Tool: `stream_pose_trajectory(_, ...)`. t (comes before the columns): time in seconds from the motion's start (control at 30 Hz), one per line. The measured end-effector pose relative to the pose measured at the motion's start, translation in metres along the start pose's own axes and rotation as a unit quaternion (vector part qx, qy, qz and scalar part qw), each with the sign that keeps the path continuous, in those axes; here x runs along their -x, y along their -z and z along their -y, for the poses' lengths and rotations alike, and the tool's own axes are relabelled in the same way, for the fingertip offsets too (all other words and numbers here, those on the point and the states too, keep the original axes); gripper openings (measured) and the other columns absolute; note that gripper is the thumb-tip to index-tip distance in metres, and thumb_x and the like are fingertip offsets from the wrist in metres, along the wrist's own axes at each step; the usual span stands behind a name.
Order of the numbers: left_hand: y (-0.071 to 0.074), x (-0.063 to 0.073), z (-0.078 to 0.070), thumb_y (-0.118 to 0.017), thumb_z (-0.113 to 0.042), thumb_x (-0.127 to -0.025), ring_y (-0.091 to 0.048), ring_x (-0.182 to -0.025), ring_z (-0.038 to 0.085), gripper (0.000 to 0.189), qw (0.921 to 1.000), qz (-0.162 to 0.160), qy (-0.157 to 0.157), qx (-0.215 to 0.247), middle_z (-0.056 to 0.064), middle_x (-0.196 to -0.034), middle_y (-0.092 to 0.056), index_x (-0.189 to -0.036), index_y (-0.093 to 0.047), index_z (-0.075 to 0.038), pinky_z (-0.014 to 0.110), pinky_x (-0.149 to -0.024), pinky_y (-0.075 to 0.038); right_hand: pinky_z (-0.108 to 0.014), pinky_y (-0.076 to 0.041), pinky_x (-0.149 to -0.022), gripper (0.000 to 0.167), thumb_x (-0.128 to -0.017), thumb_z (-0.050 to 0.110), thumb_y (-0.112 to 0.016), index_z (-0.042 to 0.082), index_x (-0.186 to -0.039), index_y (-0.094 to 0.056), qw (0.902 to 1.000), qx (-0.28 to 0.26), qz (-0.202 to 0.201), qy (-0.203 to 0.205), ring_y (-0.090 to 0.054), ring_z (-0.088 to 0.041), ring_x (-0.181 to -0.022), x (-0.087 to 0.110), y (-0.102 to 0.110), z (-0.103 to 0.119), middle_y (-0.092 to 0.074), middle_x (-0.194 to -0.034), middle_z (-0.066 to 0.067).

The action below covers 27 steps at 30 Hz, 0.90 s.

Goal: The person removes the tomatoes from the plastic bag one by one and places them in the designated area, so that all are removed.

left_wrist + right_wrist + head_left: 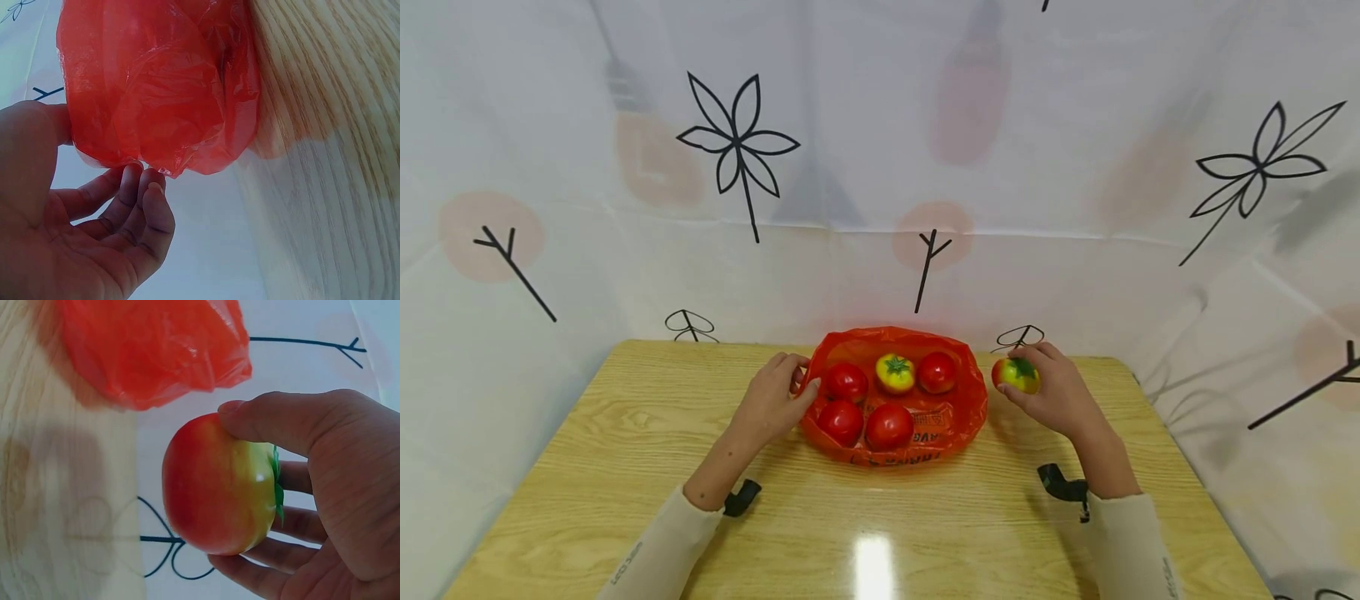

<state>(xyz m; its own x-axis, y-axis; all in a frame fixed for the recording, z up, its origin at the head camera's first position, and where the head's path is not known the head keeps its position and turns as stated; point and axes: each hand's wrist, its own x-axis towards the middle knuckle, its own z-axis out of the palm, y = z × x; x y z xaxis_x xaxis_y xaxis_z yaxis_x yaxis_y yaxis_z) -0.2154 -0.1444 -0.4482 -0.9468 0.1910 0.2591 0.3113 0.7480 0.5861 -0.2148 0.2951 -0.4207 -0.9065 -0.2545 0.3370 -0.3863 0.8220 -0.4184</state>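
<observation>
A red plastic bag [951, 429] stands on the table with its mouth spread open. Inside lie several red tomatoes [890, 427] and a yellow tomato [895, 374] with a green leafy top. My left hand [772, 398] holds the bag's left rim between thumb and curled fingers; close up in the left wrist view, the fingertips meet the red plastic [169, 100]. To the right of the bag, my right hand [1054, 387] grips a red-and-yellow tomato [215, 487] by its sides. That tomato is apart from the bag, its green leaves facing the palm.
The wooden table [805, 533] has its back edge against a white patterned cloth [865, 167], which also hangs at both sides. Dark camera mounts [1063, 485] stick out at both wrists.
</observation>
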Motion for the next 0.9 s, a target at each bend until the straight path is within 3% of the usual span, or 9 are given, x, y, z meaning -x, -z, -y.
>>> stream_pose_trajectory(0.5, 0.002, 0.000, -0.001, -0.072, -0.023, -0.097, -0.055, -0.086, 0.020, 0.036, 1.0000, 0.004, -0.003, -0.007, 0.006, -0.100, -0.060, -0.126, -0.066, -0.001, 0.031, -0.073, -0.053, -0.064, -0.055, -0.097, 0.052, -0.088, 0.018, -0.085, -0.005, -0.131, -0.065, 0.9990, 0.004, 0.023, -0.038, -0.060, -0.048, -0.114, -0.002, -0.016, -0.016, -0.059, -0.132, -0.028)
stream_pose_trajectory(0.9, 0.002, -0.001, -0.002, -0.074, -0.022, -0.097, -0.054, -0.084, 0.020, 0.036, 1.0000, 0.006, -0.002, -0.008, 0.006, -0.098, -0.059, -0.126, -0.067, -0.002, 0.031, -0.070, -0.052, -0.065, -0.053, -0.100, 0.051, -0.087, 0.016, -0.085, -0.003, -0.130, -0.065, 0.9987, -0.001, 0.028, -0.043, -0.059, -0.047, -0.117, -0.002, -0.028, -0.028, -0.059, -0.131, -0.026)
